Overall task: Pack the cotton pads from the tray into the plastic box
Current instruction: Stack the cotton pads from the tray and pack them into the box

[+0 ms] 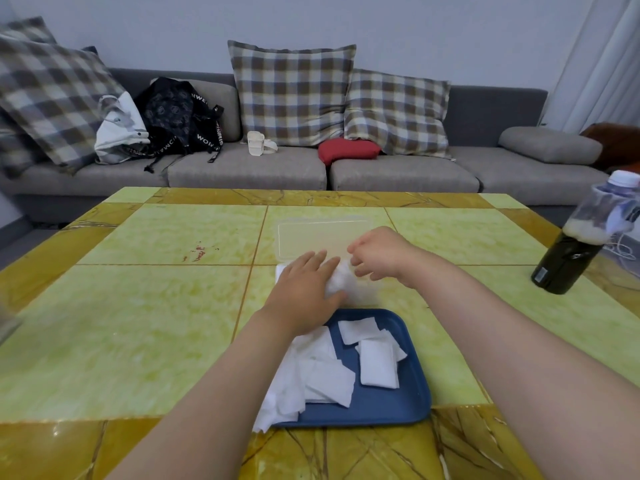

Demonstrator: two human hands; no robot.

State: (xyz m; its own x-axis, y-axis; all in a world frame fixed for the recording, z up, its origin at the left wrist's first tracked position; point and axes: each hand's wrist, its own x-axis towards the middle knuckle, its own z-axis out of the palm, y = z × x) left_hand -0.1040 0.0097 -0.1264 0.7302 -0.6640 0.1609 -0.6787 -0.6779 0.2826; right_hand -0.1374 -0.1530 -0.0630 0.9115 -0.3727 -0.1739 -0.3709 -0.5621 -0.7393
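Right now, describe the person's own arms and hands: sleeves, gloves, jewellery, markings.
Both are bare. The left forearm and right forearm show no sleeve up to the frame's bottom edge. The left hand and right hand wear no gloves, and no ring, watch, bracelet or marking is visible on them.

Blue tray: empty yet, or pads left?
Not empty: cotton pads lie scattered on the blue tray, some hanging over its near-left edge.

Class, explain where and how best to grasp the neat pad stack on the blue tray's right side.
Probably pinch the pad stack across its narrow width, on its two long edges, coming straight down: it lies flat on the tray, sides exposed.
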